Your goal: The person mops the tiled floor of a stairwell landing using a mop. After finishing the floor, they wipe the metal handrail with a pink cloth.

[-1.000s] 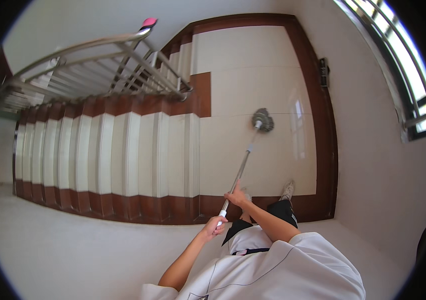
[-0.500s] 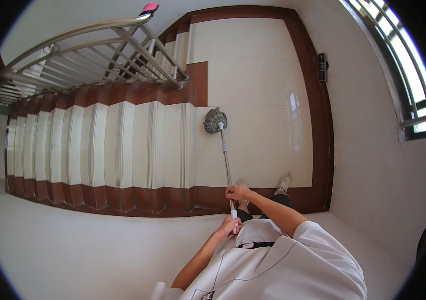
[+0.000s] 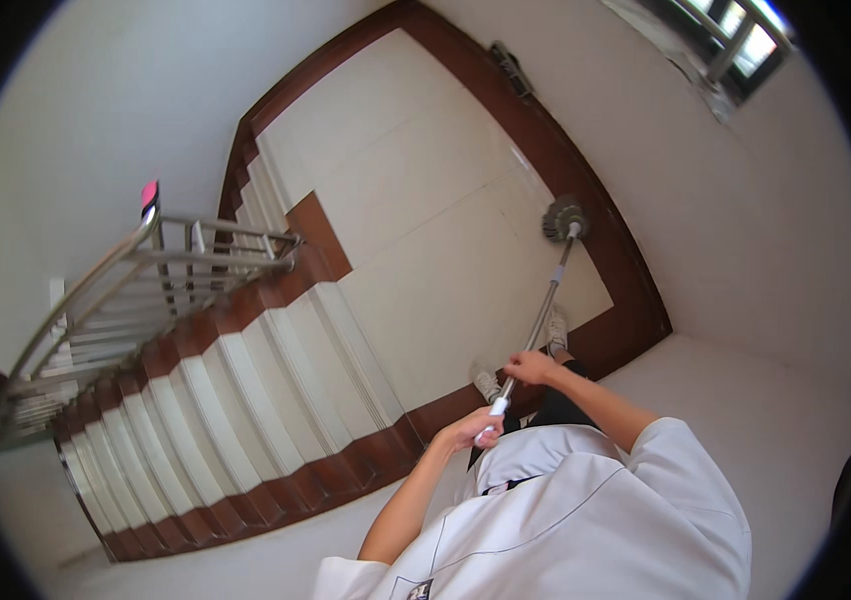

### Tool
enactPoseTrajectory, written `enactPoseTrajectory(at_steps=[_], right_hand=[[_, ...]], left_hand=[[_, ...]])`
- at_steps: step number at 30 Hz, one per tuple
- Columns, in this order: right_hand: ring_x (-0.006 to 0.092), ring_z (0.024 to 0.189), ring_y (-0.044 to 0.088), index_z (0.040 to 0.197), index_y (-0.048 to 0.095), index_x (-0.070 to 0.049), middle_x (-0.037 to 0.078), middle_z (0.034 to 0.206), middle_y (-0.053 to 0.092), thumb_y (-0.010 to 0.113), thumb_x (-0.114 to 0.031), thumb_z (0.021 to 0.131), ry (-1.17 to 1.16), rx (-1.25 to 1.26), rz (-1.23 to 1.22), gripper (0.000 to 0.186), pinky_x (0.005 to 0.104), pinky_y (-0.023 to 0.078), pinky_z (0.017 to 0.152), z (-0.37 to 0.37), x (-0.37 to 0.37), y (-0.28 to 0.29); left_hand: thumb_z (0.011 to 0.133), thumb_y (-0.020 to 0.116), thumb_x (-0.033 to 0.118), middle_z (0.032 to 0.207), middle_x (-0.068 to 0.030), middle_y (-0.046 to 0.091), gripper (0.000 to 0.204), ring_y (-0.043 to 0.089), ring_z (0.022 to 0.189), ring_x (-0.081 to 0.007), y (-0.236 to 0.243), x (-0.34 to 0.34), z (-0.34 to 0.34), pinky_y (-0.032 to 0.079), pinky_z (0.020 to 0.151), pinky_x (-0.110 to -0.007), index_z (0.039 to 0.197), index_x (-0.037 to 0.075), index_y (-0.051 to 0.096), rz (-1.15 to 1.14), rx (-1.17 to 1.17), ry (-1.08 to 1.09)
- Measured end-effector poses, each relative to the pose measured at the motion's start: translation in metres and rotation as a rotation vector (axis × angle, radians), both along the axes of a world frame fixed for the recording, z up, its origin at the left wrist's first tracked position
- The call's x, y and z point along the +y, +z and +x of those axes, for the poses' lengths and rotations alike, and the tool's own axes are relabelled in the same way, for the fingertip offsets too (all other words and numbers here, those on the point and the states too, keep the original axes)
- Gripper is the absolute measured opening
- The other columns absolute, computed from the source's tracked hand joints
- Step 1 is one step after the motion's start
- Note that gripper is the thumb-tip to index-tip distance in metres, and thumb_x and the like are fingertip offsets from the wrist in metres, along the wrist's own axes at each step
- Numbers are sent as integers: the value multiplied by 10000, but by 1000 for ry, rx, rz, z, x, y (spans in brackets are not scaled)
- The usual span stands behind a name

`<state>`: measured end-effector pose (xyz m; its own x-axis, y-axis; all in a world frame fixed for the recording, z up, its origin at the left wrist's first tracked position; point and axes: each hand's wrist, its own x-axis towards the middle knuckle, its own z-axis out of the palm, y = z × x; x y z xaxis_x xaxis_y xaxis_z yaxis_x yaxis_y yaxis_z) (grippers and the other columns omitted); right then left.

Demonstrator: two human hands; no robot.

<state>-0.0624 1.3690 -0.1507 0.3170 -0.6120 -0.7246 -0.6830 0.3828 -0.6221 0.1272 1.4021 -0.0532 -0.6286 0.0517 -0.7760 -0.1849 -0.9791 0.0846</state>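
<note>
1. Gripping with the left hand [image 3: 474, 430], fingers wrapped tight, the white handle grip [image 3: 498, 407] of a long-handled mop [image 3: 546, 310].
2. Clasping with the right hand [image 3: 532, 367] the mop's metal pole, farther along toward the head.
3. Ending in a grey, shaggy mop head [image 3: 565, 218], set down at the seam between cream floor tiles [image 3: 396, 190] and a dark brown border [image 3: 636, 300].
4. Passing, as seen from above, between two pale sneakers [image 3: 559, 332].
5. Left of the landing, pale stair steps [image 3: 256, 370] with brown ends, beside a metal railing [image 3: 211, 261] bearing something pink [image 3: 151, 194] at its tip.
6. Upper right, a barred window [image 3: 751, 45].
</note>
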Motion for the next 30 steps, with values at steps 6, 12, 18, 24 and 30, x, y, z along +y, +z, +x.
enactPoseTrajectory(at_steps=[6, 12, 18, 24, 30], right_hand=[[234, 729, 592, 761, 602, -49, 120, 696, 602, 473, -291, 715, -440, -17, -33, 278, 312, 459, 650, -152, 25, -32], [187, 629, 596, 705, 585, -23, 100, 665, 610, 454, -224, 745, -976, -143, -49, 243, 288, 461, 614, -143, 47, -47], [191, 608, 594, 739, 582, -27, 106, 662, 599, 448, -226, 756, -688, -111, -178, 240, 302, 459, 604, -49, 43, -67], [200, 579, 596, 887, 537, -16, 114, 722, 601, 401, -286, 791, -278, -324, 12, 317, 332, 477, 580, 81, 22, -14], [183, 546, 581, 873, 512, -23, 114, 739, 586, 447, -321, 775, 124, -376, 134, 320, 301, 469, 524, 212, 34, 28]], left_hand=[[726, 468, 58, 507, 12, 406, 96, 424, 408, -82, -11, -33, -158, 273, 319, -199, 684, 69, 383, -104, 37, -516], [716, 473, 78, 522, -18, 442, 75, 436, 403, -105, 4, -8, -179, 326, 339, -231, 689, 44, 413, -364, -144, -602], [712, 475, 54, 502, 25, 353, 68, 310, 365, -53, 11, 2, -59, 228, 314, -198, 715, 56, 407, -295, -248, -187], [719, 490, 46, 527, 39, 351, 85, 306, 393, -25, 82, 23, 62, 226, 327, -171, 759, 58, 416, -366, -413, 23], [773, 453, 269, 519, -22, 447, 260, 413, 404, -102, 127, 80, 146, 342, 399, -240, 732, 18, 504, -483, -702, 4]])
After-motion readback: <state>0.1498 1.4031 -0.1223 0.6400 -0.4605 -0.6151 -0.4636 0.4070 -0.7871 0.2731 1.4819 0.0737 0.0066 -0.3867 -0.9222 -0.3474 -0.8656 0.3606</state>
